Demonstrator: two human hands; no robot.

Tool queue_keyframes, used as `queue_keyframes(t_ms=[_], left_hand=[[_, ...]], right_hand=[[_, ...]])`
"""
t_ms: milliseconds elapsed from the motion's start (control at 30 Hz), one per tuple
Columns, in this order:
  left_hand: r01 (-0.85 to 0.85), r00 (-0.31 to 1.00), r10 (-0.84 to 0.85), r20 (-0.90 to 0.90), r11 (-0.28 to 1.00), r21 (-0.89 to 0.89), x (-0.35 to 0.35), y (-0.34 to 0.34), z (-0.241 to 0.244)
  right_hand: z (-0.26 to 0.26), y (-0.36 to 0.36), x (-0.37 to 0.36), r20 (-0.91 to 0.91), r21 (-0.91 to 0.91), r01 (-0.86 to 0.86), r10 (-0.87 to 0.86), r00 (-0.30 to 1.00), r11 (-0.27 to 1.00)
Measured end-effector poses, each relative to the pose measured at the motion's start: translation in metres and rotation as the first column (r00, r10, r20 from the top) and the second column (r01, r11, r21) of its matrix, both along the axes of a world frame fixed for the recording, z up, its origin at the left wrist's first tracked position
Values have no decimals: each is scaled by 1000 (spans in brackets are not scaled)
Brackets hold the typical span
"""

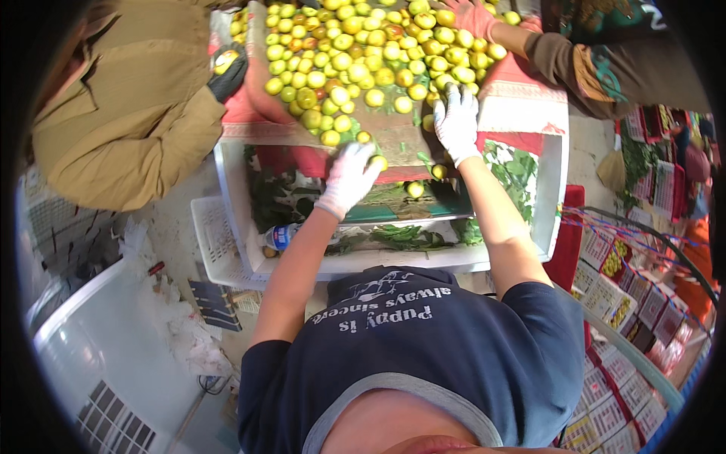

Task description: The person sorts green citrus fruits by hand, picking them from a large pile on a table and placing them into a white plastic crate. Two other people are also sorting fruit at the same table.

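My left hand [349, 179], in a white glove and slightly blurred, is at the near edge of a fabric-covered sorting surface [391, 133]. A yellow-green jujube-like fruit [379, 163] shows at its thumb and fingertips; whether it is gripped I cannot tell. Another fruit [363, 137] sits just beyond the fingers. My right hand [455, 122], also white-gloved, reaches flat with fingers extended to the near right edge of the fruit pile [357, 57]. Its fingertips touch or nearly touch fruit, and nothing shows in its grasp. Two loose fruits [415, 189] lie nearer me, between my forearms.
A white plastic crate [235, 187] under the surface contains leaves [405, 234] and a plastic bottle [281, 236]. A co-worker's pink-gloved hand [473, 20] is on the pile; another's dark-gloved hand [228, 71] holds fruit at left. Cables [641, 227] and fruit boxes [607, 278] are at right.
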State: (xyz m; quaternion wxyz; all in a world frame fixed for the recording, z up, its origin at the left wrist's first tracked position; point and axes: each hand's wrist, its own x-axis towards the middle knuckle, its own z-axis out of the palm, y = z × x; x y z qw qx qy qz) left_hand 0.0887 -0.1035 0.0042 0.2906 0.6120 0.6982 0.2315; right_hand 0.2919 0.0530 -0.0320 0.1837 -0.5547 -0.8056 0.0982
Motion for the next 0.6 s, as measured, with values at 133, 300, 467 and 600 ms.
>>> queue_keyframes(t_ms=[133, 300, 467, 600], left_hand=[[-60, 877, 163, -451, 970, 234, -58, 50, 9], [-157, 834, 43, -551, 974, -162, -114, 74, 13], [-97, 899, -81, -431, 922, -375, -109, 97, 8], [33, 924, -181, -337, 915, -401, -84, 95, 7]], right_hand=[[24, -65, -61, 267, -193, -144, 193, 944, 971], [18, -91, -78, -20, 71, -758, 760, 649, 649], [2, -28, -80, 105, -10, -323, 322, 941, 946], [-5, -64, -54, 166, -145, -381, 402, 900, 913]])
